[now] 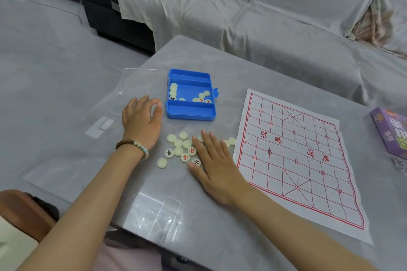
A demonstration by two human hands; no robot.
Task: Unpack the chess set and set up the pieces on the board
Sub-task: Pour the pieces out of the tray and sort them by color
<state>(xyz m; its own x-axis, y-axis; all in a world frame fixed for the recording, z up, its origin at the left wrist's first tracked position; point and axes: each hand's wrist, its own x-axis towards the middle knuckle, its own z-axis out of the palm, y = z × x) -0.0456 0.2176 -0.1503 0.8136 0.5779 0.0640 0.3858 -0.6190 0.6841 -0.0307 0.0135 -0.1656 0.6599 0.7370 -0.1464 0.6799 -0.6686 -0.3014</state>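
Head view, items as laid out on the table (275,72):

- Board (297,156): paper sheet with a red grid, flat at the right, no piece on it. Its long axis runs from the near edge away, skewed a little. Red characters across the middle band read 汉界 and 楚河, turned sideways to the viewer.
- Box (191,114): blue tray, open, beyond the pile. Boxed pieces (174,90) lie in the middle compartment, two showing red marks.
- Lid (136,81): clear, lying flat to the left of the box.
- Loose pieces (178,143): cream discs in a pile between the hands, near the board's left edge, most of them blank side up. Face-up ones show red or black characters; a black 士 is legible by the thumb, the others too small to read surely.
- Right hand (215,160): flat, palm down, fingers straight and slightly spread, resting on the right part of the pile, pinching nothing. It sits between pile and board, so it is the nearer hand for carrying pieces rightward.
- Left hand (141,121): palm down, fingers loosely bent, holding nothing, just beside the box's left wall; contact cannot be told. It is nearer the boxed pieces.
- Bracelet (134,147): beads, on the left wrist.
- Purple carton (389,130): right edge, print cut off and unreadable
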